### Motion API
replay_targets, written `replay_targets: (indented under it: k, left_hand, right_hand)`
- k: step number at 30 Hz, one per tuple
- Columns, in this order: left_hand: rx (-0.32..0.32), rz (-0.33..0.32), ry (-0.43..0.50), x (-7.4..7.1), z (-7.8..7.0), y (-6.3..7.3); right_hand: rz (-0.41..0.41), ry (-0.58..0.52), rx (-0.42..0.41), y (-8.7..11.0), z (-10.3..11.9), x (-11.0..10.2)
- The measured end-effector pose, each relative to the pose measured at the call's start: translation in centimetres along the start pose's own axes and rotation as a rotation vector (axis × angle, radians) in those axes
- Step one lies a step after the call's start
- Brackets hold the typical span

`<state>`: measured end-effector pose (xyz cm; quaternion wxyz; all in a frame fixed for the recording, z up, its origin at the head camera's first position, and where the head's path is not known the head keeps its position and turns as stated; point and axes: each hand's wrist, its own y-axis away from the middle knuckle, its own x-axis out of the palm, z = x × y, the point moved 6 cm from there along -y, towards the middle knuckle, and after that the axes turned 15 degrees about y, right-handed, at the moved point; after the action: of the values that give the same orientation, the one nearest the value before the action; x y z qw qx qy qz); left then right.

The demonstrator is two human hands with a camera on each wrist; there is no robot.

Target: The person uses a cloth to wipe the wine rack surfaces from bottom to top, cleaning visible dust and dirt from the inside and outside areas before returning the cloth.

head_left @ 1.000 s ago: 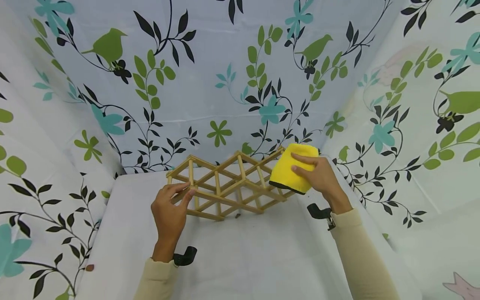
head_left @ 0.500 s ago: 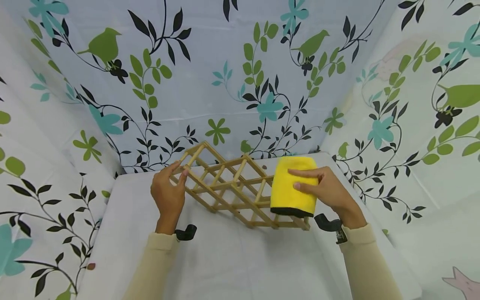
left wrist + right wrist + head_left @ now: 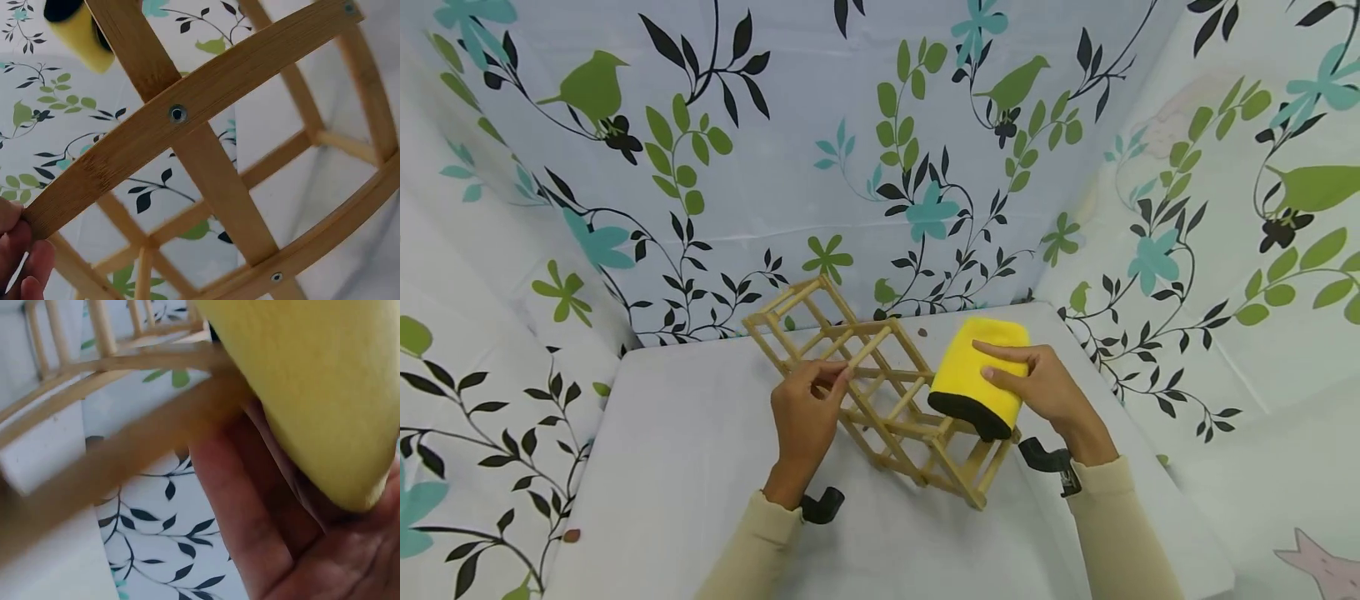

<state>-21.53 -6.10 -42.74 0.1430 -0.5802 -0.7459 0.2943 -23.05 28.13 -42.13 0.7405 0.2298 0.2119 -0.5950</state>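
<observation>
A folding wooden wine rack (image 3: 872, 346) of crossed slats and round dowels is held tilted above the table, its right end toward me. My left hand (image 3: 805, 417) pinches it near its middle; in the left wrist view the fingertips (image 3: 39, 259) hold the end of a slat (image 3: 231, 75) with round metal rivets. A folded yellow cloth (image 3: 981, 371) with a black edge lies in my right hand (image 3: 1052, 387), between thumb and fingers. It covers part of the rack's right end. Close up in the right wrist view, the cloth (image 3: 337, 375) meets a blurred slat (image 3: 137, 444).
The table (image 3: 677, 467) has a white cover. Patterned curtains (image 3: 820, 167) with leaves and birds stand behind it and along both sides. A small brown spot (image 3: 572, 536) shows at the table's left edge. Black wrist mounts (image 3: 823, 505) sit on both wrists.
The rack has turned, its right end swinging down toward me and its left end away. My left hand has moved right from the left end to the middle. The yellow cloth stays in my right hand.
</observation>
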Motion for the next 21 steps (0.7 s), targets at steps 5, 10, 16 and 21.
replay_targets:
  k: [5,10,16,21]
  left_hand:
    - [-0.067,0.047,-0.056,-1.6,0.4,-1.2]
    - [-0.232,0.242,-0.049,-3.2,0.1,-0.9]
    - [-0.247,0.501,0.034,-2.7,-2.8,1.8]
    - [-0.182,0.571,0.028,-1.6,-3.7,3.7]
  right_hand:
    - [0.228,-0.036,-0.171,1.3,1.5,2.0]
    - [0.284,-0.143,-0.293,0.6,2.5,2.9]
    - [-0.053,-0.264,-0.217,-3.6,3.6,1.7]
    - [0.014,-0.182,-0.193,-6.9,4.0,4.0]
